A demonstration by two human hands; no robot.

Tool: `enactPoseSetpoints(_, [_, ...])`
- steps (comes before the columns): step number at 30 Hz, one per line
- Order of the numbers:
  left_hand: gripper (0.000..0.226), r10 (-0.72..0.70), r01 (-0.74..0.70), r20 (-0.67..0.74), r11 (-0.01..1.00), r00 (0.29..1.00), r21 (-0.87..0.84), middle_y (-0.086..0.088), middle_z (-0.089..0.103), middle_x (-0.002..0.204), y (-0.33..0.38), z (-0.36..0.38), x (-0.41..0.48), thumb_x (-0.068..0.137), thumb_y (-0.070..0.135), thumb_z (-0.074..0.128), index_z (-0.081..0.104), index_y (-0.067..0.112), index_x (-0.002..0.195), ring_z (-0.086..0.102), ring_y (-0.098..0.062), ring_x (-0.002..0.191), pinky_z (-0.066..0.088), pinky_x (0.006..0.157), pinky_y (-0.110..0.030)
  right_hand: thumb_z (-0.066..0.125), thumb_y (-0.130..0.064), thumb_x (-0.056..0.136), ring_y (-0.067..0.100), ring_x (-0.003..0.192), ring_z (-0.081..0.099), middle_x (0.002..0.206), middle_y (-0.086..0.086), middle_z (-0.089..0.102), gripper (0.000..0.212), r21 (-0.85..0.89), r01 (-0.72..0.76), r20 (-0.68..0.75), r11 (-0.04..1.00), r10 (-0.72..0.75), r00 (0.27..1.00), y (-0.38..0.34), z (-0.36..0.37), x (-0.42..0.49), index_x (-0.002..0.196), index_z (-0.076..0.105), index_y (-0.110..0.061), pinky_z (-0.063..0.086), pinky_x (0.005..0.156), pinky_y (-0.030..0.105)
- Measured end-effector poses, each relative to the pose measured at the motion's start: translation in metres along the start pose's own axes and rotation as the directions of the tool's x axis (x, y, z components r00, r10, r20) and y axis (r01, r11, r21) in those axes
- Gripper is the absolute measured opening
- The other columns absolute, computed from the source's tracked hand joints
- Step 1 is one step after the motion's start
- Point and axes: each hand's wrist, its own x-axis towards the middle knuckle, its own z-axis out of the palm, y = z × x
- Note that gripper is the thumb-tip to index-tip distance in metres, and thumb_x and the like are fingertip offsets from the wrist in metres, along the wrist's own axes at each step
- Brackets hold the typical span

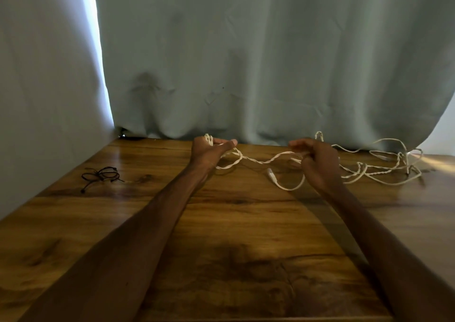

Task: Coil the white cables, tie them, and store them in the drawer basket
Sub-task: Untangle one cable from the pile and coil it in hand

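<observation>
White cable point(264, 161) is mid-coiling, loops gripped by left hand point(209, 152), slack pinched by right hand point(318, 162); another wrap is needed.

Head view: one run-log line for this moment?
stage: coiling | left hand: grips white cable loops | right hand: pinches cable | black cord: on table

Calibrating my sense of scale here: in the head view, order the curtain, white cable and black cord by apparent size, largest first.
1. curtain, filling the upper frame.
2. white cable, spread from centre to right.
3. black cord, a small bundle at left.
</observation>
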Motion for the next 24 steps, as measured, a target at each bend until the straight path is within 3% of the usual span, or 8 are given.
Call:
enactPoseSetpoints(5, [0.037,-0.008,0.014,0.155,0.999,0.988,-0.04,-0.012,0.079,0.083,0.01,0.026,-0.017,0.073,0.026,0.094,0.078,0.001,0.096,0.078,-0.027,0.078,0.063,0.075,-0.035,0.055,-0.003,0.094,0.005,0.097,0.066,0.111,-0.007,0.073,0.033,-0.002,0.185,-0.022,0.983,-0.185,0.982,-0.031,0.012,-0.008,0.119,0.073,-0.013,0.044,0.087,0.004])
enactPoseSetpoints(8, [0.022,-0.035,0.064,0.256,0.992,0.966,-0.104,0.001,0.067,0.052,0.019,0.043,-0.035,0.083,0.019,0.086,0.074,0.001,0.085,0.063,-0.008,0.045,0.052,0.051,-0.021,0.057,-0.027,0.105,0.006,0.089,0.072,0.1,-0.009,0.077,0.025,0.178,0.061,0.164,0.982,-0.09,0.982,-0.042,0.025,-0.016,0.121,0.072,-0.016,0.053,0.08,0.018])
enactPoseSetpoints(11, [0.02,-0.058,0.101,0.246,0.981,0.968,-0.167,0.009,0.051,0.039,0.018,0.051,-0.04,0.087,0.019,0.083,0.069,0.008,0.078,0.043,-0.002,0.031,0.037,0.038,-0.016,0.059,-0.025,0.104,0.012,0.077,0.075,0.082,0.0,0.079,0.023,0.364,-0.1,0.254,0.926,0.005,0.967,-0.048,0.033,-0.018,0.112,0.076,-0.014,0.056,0.072,0.027])
enactPoseSetpoints(13, [0.025,-0.047,0.079,0.213,0.986,0.976,-0.146,0.009,0.053,0.043,0.016,0.049,-0.037,0.083,0.028,0.086,0.073,0.007,0.084,0.044,-0.005,0.035,0.039,0.044,-0.019,0.063,-0.019,0.101,0.017,0.075,0.072,0.081,0.007,0.077,0.019,0.532,-0.306,0.33,0.789,0.14,0.934,-0.053,0.031,-0.017,0.105,0.077,-0.007,0.057,0.078,0.031])
enactPoseSetpoints(16, [0.044,-0.044,0.077,0.191,0.983,0.981,-0.165,-0.008,0.075,0.068,0.017,0.047,-0.036,0.078,0.035,0.09,0.073,-0.001,0.098,0.068,-0.021,0.056,0.058,0.06,-0.03,0.062,-0.015,0.1,0.023,0.085,0.072,0.085,0.009,0.073,0.018,0.703,-0.546,0.525,0.456,0.186,0.831,-0.06,0.024,-0.016,0.103,0.072,-0.001,0.057,0.095,0.043])
enactPoseSetpoints(19, [0.057,-0.042,0.065,0.15,0.986,0.988,-0.155,-0.013,0.074,0.081,0.014,0.045,-0.034,0.067,0.049,0.094,0.076,0.007,0.101,0.065,-0.026,0.067,0.057,0.068,-0.045,0.053,-0.012,0.104,0.014,0.065,0.063,0.065,-0.001,0.053,0.015,0.744,-0.629,0.617,0.223,0.129,0.776,-0.064,0.019,-0.015,0.101,0.065,-0.007,0.063,0.081,0.037])
enactPoseSetpoints(21, [0.05,-0.028,0.04,0.147,0.996,0.989,-0.083,-0.006,0.059,0.062,0.012,0.041,-0.031,0.069,0.052,0.092,0.078,0.011,0.094,0.049,-0.021,0.054,0.048,0.055,-0.039,0.046,-0.015,0.106,0.006,0.048,0.04,0.059,-0.007,0.035,0.018,0.748,-0.628,0.608,0.214,0.158,0.778,-0.062,0.015,-0.012,0.105,0.063,-0.008,0.054,0.053,0.024])
enactPoseSetpoints(24, [0.046,0.016,-0.024,0.274,0.999,0.962,0.024,0.003,0.041,0.052,0.014,0.035,-0.035,0.079,0.054,0.083,0.078,0.009,0.084,0.032,-0.014,0.047,0.026,0.049,-0.028,0.042,-0.015,0.106,0.004,0.044,0.021,0.056,-0.01,0.025,0.029,0.709,-0.521,0.496,0.476,0.19,0.848,-0.057,0.01,-0.007,0.105,0.07,-0.008,0.018,0.04,0.02])
